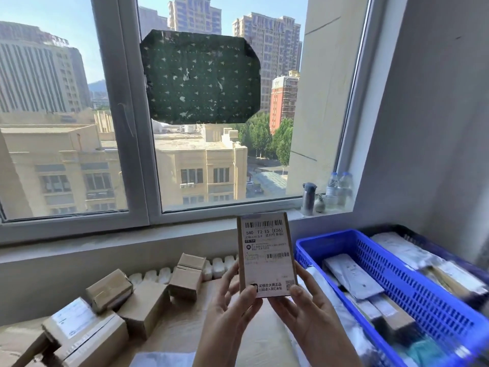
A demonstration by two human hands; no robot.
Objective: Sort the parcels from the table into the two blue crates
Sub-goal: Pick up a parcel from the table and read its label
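- Behind the parcel [266, 255], filling the upper view, a grey-framed window [127, 128] looks out on city buildings.
- Below the parcel, a pale table [182, 324] runs to the near edge of the view.
- Above the parcel, a dark green sheet [199, 78] with pale specks is stuck flat on the glass.
- Right of the parcel, a blue crate [412, 284] with mesh walls stands on the table and holds flat white and brown packets.
- Further right of the parcel, a second crate [423, 238] with a darker rim sits against the first and is also loaded with white packets.
- Left of the parcel and lower, cardboard boxes [105, 313] lie jumbled on the table, several touching or stacked.
- Under the parcel's left corner, the left hand [227, 308] grips it, with the thumb on the label face and the fingers curled behind the edge.
- Under its right corner, the right hand [309, 313] grips it likewise, thumb in front.
- The parcel itself is a small flat box held upright in the air, clear of the table, with its barcode label facing the camera.
- Up and right of the parcel, water bottles [340, 190] and a flask [309, 198] stand on the sill.
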